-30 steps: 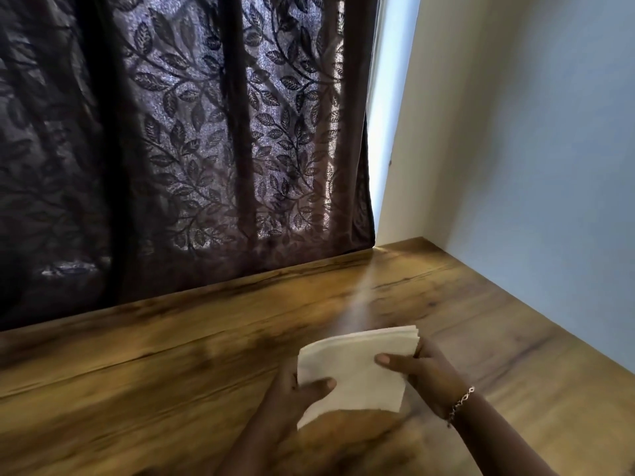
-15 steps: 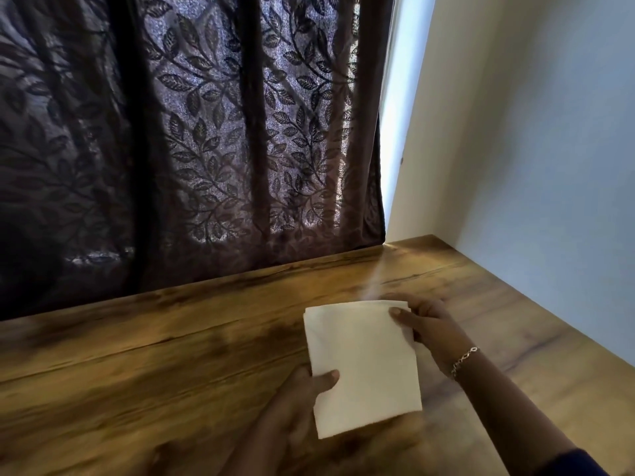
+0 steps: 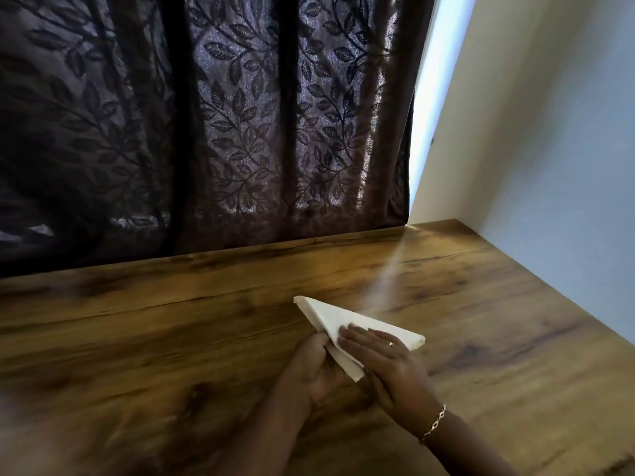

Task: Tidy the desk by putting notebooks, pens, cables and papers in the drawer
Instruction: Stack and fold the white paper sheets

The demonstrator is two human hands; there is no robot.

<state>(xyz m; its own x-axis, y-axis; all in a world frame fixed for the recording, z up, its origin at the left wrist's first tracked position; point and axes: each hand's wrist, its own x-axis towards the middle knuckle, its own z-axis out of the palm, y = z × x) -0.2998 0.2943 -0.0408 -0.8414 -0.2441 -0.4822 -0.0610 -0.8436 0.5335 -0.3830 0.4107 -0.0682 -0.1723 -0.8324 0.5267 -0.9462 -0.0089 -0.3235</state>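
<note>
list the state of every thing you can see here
paper stack: tilted, held between both hands, not lying flat on the desk
left hand: grips the stack's lower edge
right hand: fingers straight, laid flat on the stack's upper face
curtain: drawn, daylight showing past its right edge
desk: crossed by a streak of daylight; no drawer in view

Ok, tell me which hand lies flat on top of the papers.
The right hand, wearing the bracelet: it lies straight-fingered on the papers, while the left hand grips them from below.
</note>
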